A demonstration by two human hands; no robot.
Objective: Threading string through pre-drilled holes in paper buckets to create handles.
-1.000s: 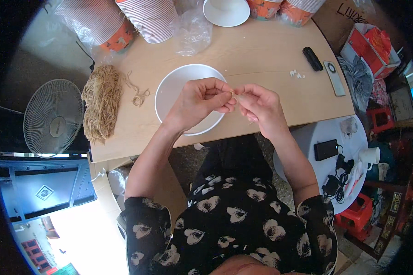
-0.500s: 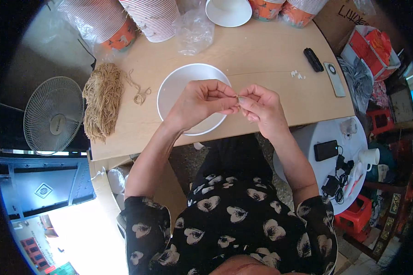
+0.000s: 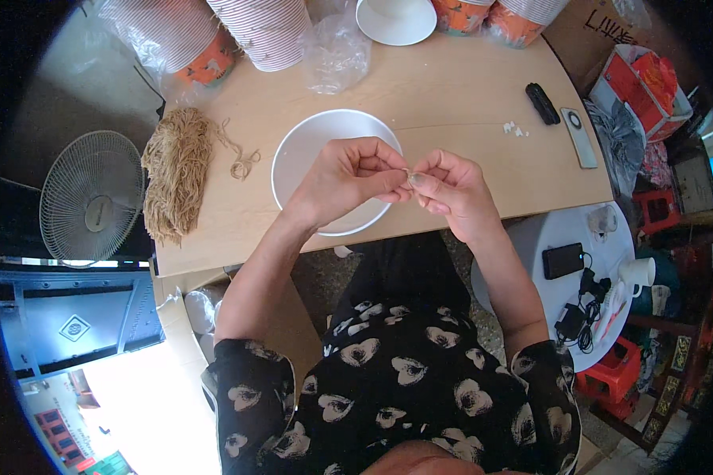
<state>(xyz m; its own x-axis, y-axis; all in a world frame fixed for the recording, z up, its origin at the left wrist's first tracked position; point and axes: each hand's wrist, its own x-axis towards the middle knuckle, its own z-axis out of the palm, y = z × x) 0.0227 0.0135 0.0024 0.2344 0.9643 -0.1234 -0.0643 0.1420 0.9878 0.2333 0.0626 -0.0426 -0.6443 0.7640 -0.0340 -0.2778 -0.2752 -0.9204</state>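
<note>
My left hand [image 3: 352, 172] and my right hand [image 3: 454, 192] meet over the right rim of a wide white bowl [image 3: 297, 154], fingertips pinched together. Between them shows a thin tan bit [image 3: 408, 169] that looks like a strand; most of it is covered by the fingers. To the left of the bowl lies a thick bundle of tan strings [image 3: 176, 178], with a loose strand [image 3: 244, 165] trailing from its top. My left hand and wrist hide part of the bowl's inside.
Along the far edge stand stacked paper cups [image 3: 261, 32], a clear plastic bag [image 3: 337, 55] and a white tub [image 3: 396, 20]. White bits [image 3: 515, 129], a black object [image 3: 541, 104] and a pale flat device [image 3: 578, 138] lie right. A fan [image 3: 93, 198] stands left; a side table [image 3: 531, 237] right.
My fingertips have shifted slightly at the pinch, and a little more of the thin tan bit shows between them. Both hands otherwise stay in place.
</note>
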